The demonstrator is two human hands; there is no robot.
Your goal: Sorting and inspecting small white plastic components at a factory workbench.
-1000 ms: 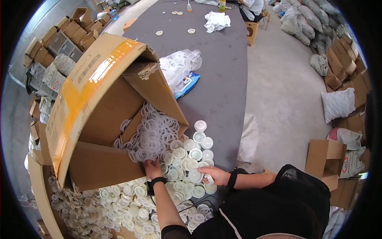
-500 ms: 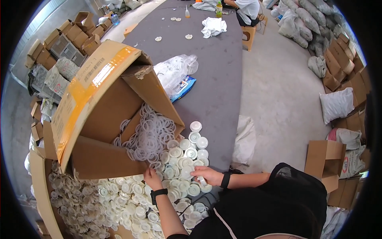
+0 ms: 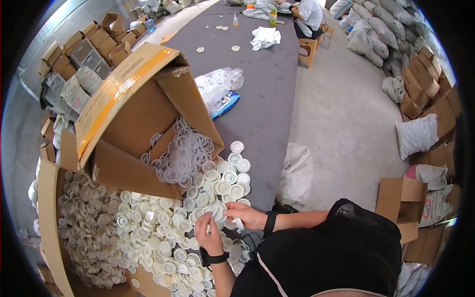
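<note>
Since half a second earlier, the left hand (image 3: pixel 210 236) had come away from the lower edge of the tilted carton (image 3: pixel 131 171) to meet the right hand (image 3: pixel 248 217). Grey worktop (image 3: pixel 262 109) stretched out beyond them. Overhanging the heap of caps (image 3: pixel 158 232), the carton's lower panel looked exposed: a bump could have spilled the clear rings (image 3: pixel 183 153) from its mouth among the caps. Many caps lay loosely on one another, so a careless push might have made some slide. Right of the left hand, the pale cap (image 3: pixel 218 212) sat clamped in the right hand, whose curled fingers also carried a white band (image 3: pixel 239 224); that extra load might have weakened the pinch and dropped the cap. Left fingertips were at its left side, but whether they gripped anything could not be told.
</note>
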